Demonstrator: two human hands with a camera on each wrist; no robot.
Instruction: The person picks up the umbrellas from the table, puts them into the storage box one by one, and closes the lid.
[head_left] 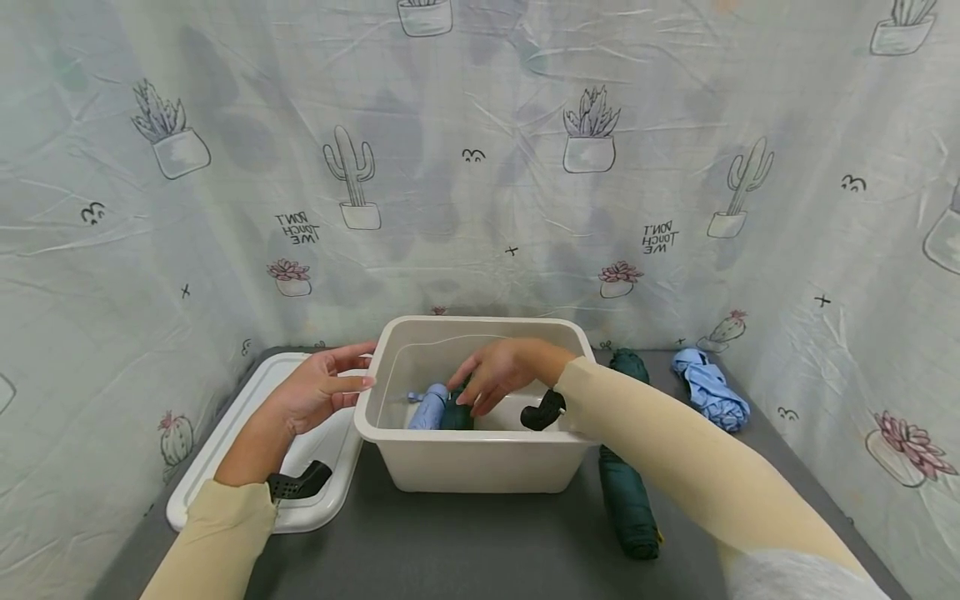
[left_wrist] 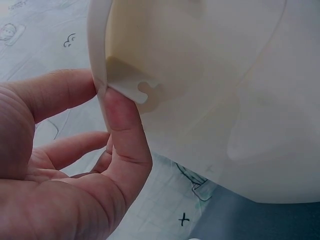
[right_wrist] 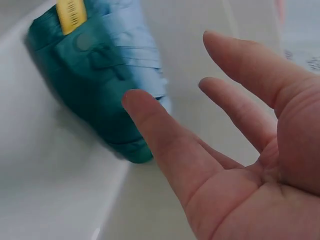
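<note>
A pale plastic bin point(head_left: 480, 467) stands at the middle of the table. My left hand point(head_left: 311, 392) pinches its left rim; in the left wrist view the thumb and fingers of that hand point(left_wrist: 85, 165) lie on either side of the bin wall point(left_wrist: 200, 75). Inside, at the left end, a rolled blue fabric bundle point(head_left: 429, 408) lies beside a dark green one point(head_left: 456, 414). My right hand point(head_left: 510, 367) reaches into the bin. In the right wrist view its fingers are spread, close to the green bundle point(right_wrist: 85, 80), which has a yellow label and a snap.
A white lid point(head_left: 318, 450) lies flat left of the bin. To the right are a long dark green fabric roll point(head_left: 630, 508) and a crumpled blue cloth point(head_left: 712, 392). A patterned curtain point(head_left: 480, 208) closes off the back and sides of the grey table point(head_left: 480, 542).
</note>
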